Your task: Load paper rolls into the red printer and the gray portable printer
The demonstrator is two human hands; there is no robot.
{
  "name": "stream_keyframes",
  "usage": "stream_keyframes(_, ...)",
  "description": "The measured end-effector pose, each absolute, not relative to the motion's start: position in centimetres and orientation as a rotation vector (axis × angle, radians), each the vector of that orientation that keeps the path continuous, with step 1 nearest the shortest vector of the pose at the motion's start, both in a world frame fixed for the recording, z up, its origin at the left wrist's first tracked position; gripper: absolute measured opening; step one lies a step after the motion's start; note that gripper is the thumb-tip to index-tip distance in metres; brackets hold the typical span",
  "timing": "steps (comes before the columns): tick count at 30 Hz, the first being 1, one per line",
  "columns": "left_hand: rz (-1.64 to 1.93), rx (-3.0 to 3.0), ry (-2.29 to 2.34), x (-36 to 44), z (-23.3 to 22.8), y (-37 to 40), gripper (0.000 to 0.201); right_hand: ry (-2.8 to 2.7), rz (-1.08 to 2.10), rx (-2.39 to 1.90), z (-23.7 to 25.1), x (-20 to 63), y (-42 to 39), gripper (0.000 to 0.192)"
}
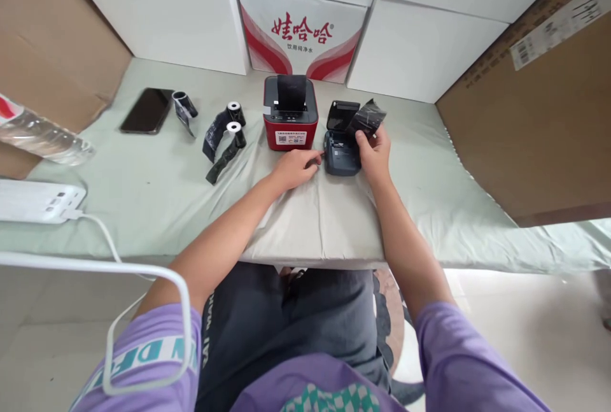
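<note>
The person wears a light purple short-sleeved T-shirt; the left sleeve carries a white band with pale teal block letters, and the chest shows a teal-and-white diamond pattern. Both forearms are bare below the sleeves, with no watch or band, and the left hand [293, 170] and right hand [375, 156] are bare too. Dark grey shorts cover the lap, with white lettering running down their left side.

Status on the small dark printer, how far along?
Done: small dark printer has its lid open. In hand: right hand holds black paper over it; left hand rests beside it. Left: lid not closed; two rolls still lie on the cloth.
</note>
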State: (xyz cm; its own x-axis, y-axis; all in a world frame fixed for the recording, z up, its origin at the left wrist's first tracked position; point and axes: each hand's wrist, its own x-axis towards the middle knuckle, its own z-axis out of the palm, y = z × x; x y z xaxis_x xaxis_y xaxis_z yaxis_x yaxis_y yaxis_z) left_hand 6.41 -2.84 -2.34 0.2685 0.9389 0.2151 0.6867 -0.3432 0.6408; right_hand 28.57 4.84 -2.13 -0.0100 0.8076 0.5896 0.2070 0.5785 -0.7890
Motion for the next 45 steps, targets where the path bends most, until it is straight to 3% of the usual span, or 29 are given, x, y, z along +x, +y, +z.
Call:
stream_keyframes(10, 0.782, 2.133, 1.475, 6.4, -2.4, -3.0, 0.028, -1.629, 0.57, -1.016, -3.0, 28.0, 5.3, 0.022)
stream_keyframes(19, 0.749, 2.147, 1.487, 6.4, -2.2, -3.1, 0.029, -1.505, 0.6, -0.927, -3.3, 28.5, 6.5, 0.022)
stream_keyframes(34, 0.728, 2.165, 1.491, 6.4, -2.2, -3.2, 0.031, -1.6, 0.569, -0.981, -1.6, 28.6, 4.8, 0.006)
stream_keyframes(45, 0.73, 2.177, 1.477, 6.3, -2.2, -3.2, 0.031, -1.621, 0.649, -0.945, -1.0, 28.5, 4.1, 0.011)
